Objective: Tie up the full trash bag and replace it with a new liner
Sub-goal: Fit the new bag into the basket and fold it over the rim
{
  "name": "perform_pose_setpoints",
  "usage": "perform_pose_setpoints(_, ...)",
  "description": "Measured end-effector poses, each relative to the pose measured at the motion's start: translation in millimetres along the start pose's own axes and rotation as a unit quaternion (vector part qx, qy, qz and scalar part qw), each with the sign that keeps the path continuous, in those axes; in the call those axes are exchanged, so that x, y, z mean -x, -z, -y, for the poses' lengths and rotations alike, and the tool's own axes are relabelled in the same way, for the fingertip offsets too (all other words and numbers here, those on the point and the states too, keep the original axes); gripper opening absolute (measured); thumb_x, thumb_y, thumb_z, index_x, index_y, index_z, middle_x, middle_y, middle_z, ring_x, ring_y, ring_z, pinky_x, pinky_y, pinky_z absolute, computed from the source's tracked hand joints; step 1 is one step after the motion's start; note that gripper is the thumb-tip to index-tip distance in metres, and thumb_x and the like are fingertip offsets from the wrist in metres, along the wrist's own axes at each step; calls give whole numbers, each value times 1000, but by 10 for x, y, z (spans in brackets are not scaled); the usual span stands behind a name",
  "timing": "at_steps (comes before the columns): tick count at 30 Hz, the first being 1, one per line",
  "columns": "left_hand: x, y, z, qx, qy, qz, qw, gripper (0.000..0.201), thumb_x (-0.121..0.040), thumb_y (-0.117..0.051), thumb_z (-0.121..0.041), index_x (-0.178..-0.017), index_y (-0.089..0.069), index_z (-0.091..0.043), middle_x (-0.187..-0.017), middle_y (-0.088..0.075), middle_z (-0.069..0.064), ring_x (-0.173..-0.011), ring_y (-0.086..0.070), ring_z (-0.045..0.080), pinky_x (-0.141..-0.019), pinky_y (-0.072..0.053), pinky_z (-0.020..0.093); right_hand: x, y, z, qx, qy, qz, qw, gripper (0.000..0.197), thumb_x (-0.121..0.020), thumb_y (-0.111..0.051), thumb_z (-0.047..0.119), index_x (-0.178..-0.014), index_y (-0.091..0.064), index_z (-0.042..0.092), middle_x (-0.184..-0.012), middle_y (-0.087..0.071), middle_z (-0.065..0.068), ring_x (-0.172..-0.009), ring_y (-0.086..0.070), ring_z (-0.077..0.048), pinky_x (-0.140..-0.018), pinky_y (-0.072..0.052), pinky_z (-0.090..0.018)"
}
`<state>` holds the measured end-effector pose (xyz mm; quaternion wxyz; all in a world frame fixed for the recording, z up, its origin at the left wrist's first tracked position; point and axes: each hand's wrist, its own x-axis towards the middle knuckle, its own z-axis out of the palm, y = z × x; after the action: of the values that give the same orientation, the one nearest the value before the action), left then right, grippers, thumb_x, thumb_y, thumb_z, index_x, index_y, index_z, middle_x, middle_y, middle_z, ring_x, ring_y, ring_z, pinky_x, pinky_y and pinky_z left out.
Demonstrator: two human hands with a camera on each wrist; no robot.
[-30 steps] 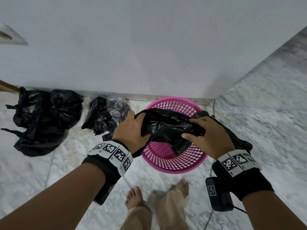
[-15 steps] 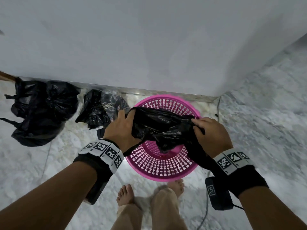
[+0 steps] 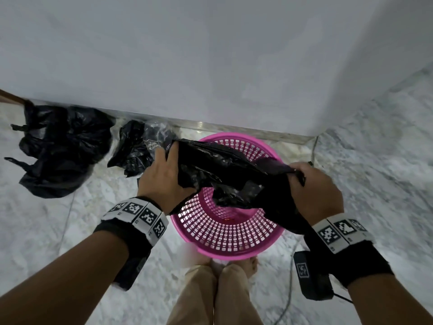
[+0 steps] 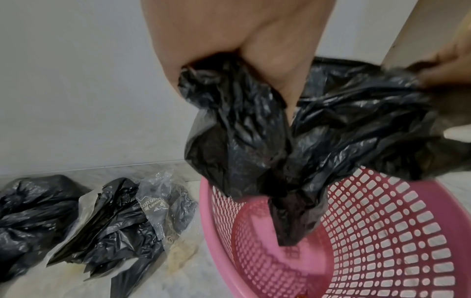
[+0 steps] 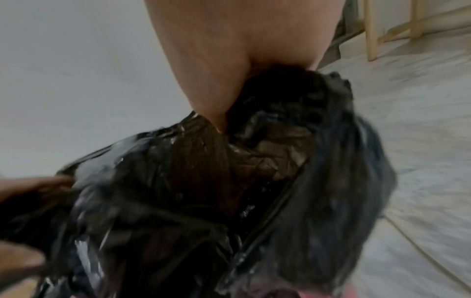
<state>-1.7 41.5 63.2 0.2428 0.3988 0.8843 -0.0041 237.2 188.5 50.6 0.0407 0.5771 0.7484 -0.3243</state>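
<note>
Stretched wider than a half-second earlier across the pink perforated plastic basket (image 3: pixel 225 233), thin crinkled black plastic liner (image 3: pixel 225 170). Left hand (image 3: pixel 164 181) curled round one bunched edge, right hand (image 3: pixel 316 191) fisted on the other; tail dangled inside the basket. Judged featherlight, limp, slippery and tear-prone; best gripped at the mouth's rim.

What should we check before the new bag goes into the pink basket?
1. Left hand holds the new bag: ok.
2. Right hand holds the bag's other side: ok.
3. Bag is over the basket: ok.
4. Bag's mouth is spread wide open: not ok, still crumpled.
5. Basket is empty inside: cannot tell, the bag hides part of it.
6. Full bags are out, on the floor: ok.
</note>
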Motion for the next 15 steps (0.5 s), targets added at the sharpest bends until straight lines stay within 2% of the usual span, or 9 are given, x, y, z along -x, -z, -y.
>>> perform_pose_setpoints(2, 11, 4, 13, -12, -5, 1, 1000, 109, -59, -78, -49, -144, -18, -17, -123, -36, 11, -94, -58, 34, -73, -48, 41, 1, 79, 79, -29, 2, -52, 998, 23, -89, -49, 27, -108, -62, 31, -103, -69, 3, -94, -62, -25, -71, -37, -28)
perform_pose_setpoints(4, 51, -20, 36, -25, -10, 18, 999, 110, -58, -77, -52, -144, -18, -17, -121, -37, 10, -95, -59, 34, -75, -49, 40, 16, 85, 118, -25, -4, -52, 998, 25, -88, -50, 27, -109, -62, 32, -104, -69, 3, -95, -63, -25, -71, -38, -29)
perform_pose_setpoints(8, 154, -172, 109, -19, -7, 78, 997, 103, -61, -72, -54, -142, -20, -20, -115, -38, 8, -97, -59, 32, -77, -50, 39, 30, -105, 54, 46, -33, 75, 996, 24, -90, -46, 29, -108, -61, 34, -107, -68, 3, -96, -62, -26, -75, -42, -32)
perform_pose_setpoints(10, 176, -247, 145, -14, 2, 78, 997, 99, -63, -71, -56, -141, -21, -22, -116, -38, 7, -98, -58, 31, -79, -50, 40, 46, -200, 5, 52, -47, 104, 992, 27, -90, -44, 29, -110, -61, 36, -111, -68, 2, -97, -62, -26, -78, -45, -35)
perform_pose_setpoints(12, 152, -287, 185, -6, 9, 65, 998, 93, -67, -70, -54, -140, -24, -20, -115, -39, 8, -99, -57, 32, -79, -49, 41, 79, -233, 9, 33, -53, 77, 995, 28, -91, -44, 27, -113, -60, 36, -113, -67, 2, -101, -62, -27, -80, -45, -35)
perform_pose_setpoints(15, 76, -287, 245, 6, -1, 7, 1000, 81, -73, -68, -41, -138, -28, -15, -114, -39, 11, -94, -59, 34, -73, -48, 39, 117, -210, 76, -31, -42, -24, 998, 23, -91, -49, 28, -110, -61, 36, -104, -68, 5, -94, -62, -24, -73, -38, -29)
